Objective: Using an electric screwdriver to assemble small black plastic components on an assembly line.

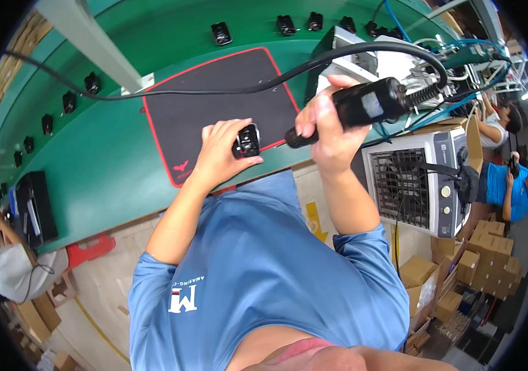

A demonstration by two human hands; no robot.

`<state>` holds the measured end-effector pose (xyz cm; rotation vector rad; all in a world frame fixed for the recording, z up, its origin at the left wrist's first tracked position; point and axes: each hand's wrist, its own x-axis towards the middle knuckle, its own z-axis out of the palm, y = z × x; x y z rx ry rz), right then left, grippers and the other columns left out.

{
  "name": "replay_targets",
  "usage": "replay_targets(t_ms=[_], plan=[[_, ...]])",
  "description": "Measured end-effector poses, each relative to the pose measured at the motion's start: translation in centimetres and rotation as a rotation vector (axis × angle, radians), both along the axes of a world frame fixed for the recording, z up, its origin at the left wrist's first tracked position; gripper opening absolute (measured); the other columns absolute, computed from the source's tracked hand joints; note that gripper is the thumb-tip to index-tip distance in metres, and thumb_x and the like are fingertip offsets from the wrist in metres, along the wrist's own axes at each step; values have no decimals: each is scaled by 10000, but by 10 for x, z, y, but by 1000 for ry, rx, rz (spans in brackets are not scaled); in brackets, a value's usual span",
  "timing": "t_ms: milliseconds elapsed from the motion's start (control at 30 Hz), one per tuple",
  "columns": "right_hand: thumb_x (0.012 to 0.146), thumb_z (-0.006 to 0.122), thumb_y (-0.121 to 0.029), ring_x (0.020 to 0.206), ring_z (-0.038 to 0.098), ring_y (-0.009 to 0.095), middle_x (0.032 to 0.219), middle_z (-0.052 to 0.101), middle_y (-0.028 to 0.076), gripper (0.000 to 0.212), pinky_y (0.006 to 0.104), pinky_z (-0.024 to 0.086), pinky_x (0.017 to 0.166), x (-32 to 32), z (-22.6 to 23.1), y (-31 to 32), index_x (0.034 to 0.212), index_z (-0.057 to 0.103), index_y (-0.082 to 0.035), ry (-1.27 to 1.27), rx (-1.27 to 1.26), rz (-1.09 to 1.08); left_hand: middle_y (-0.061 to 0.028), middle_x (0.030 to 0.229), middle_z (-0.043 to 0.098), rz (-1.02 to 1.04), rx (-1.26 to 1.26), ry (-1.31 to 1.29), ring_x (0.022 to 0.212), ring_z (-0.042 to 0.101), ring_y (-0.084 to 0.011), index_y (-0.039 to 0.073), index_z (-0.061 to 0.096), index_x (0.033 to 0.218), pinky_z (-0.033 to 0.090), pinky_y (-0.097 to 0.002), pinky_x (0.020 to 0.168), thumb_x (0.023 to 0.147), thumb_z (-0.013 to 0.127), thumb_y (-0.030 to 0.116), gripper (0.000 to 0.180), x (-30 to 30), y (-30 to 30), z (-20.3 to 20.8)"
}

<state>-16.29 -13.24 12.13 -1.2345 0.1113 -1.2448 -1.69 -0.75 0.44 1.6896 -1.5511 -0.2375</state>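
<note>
On the black mat (211, 77) with a red edge, my left hand (220, 148) is closed around a small black device (247, 141) near the mat's front edge. Its exact kind is not clear. To the right, my right hand (332, 127) grips a black electric screwdriver (372, 102), held nearly level, with its narrow end toward the device but apart from it. A thick black cable (264, 88) leaves the screwdriver's back end, loops over and runs left across the mat.
Several similar black devices (220, 33) line the far side of the green bench (103, 167). A grey metal post (94, 43) rises at the back left. Right of the bench stands an air cooler (415, 179), near stacked cardboard boxes (492, 253). Other people work at both sides.
</note>
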Motion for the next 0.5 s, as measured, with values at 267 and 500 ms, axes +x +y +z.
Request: replay_targets(t_ms=[267,500], plan=[[869,632,101,588,582,81,740,595,44,336,234,480,542,28,-31,23,1180,530,27,66,28,86,-89,1236,608,19,6,16,1142,560,-273,98,544,1328,354,-414,964,600,900,354,849,-1,4,0],[866,661,67,583,578,77,731,599,36,327,230,463,537,30,-41,23,1165,536,19,143,49,81,-86,1210,620,22,4,35,1119,564,-273,97,550,1317,358,-410,952,585,906,344,850,0,6,0]])
